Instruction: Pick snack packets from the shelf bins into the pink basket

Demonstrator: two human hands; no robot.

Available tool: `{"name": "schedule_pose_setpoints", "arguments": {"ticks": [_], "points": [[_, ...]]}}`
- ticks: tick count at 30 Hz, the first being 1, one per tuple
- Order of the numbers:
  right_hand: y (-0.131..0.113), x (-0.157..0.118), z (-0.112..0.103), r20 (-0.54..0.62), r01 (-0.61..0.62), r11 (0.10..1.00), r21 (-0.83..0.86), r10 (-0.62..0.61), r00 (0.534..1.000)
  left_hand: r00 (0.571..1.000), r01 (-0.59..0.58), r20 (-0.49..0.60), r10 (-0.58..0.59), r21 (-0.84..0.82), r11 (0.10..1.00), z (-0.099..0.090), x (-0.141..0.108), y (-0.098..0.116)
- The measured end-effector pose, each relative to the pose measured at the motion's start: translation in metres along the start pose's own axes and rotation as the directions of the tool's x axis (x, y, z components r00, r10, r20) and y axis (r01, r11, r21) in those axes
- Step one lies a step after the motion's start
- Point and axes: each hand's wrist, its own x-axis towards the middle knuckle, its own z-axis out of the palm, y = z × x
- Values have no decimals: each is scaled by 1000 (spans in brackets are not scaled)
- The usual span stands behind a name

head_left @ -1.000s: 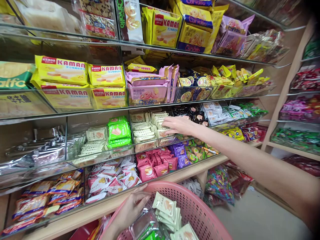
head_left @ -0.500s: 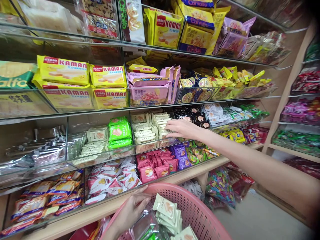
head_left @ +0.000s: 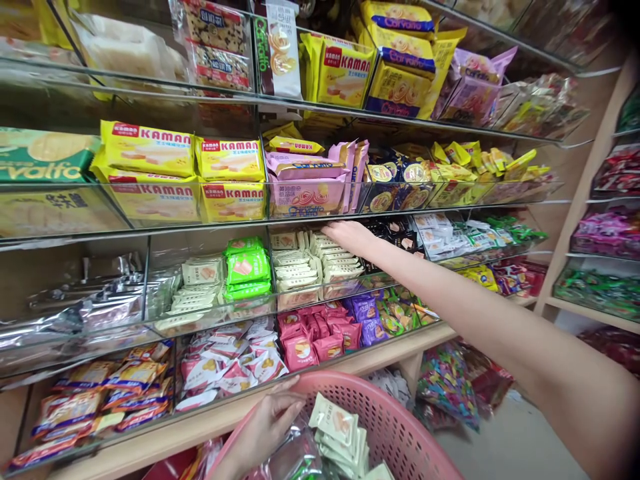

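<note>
My right hand (head_left: 347, 235) reaches into a shelf bin, over the far end of a row of cream-coloured wafer packets (head_left: 340, 263). Its fingertips are partly hidden there, and whether they grip a packet does not show. At the bottom, my left hand (head_left: 273, 420) is closed over the near-left rim of a pink plastic basket (head_left: 395, 417). Inside the basket lies a stack of cream wafer packets (head_left: 336, 423), beside clear-wrapped packets (head_left: 293, 457) with some green on them.
Bright green packets (head_left: 247, 270) and black packets (head_left: 397, 233) flank the cream rows. Glass fronts edge each shelf. Below are pink packets (head_left: 320, 337) and purple packets (head_left: 367, 317); yellow KAMAN packs (head_left: 233, 160) sit above. A colourful bag (head_left: 450, 383) stands under the ledge at right.
My right hand has moved deeper into the bin, to the far end of the cream row, uncovering the packets in front. My left hand keeps its hold on the basket. The view has shifted slightly.
</note>
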Motion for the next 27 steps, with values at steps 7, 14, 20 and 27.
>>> {"name": "schedule_pose_setpoints", "arguments": {"ticks": [7, 14, 20, 27], "points": [[0, -18, -6, -16, -28, 994, 108, 30, 999, 1000, -12, -25, 12, -17, 1000, 1, 0, 1], [0, -36, -6, 10, 28, 990, 138, -29, 1000, 998, -67, 1, 67, -33, 997, -1, 1, 10], [4, -29, -8, 1, 31, 987, 158, -32, 1000, 997, -70, -17, 69, -62, 996, -1, 0, 10], [2, -20, -9, 18, 7, 992, 125, -9, 1000, 996, -90, -7, 90, -25, 996, 0, 1, 5]]}}
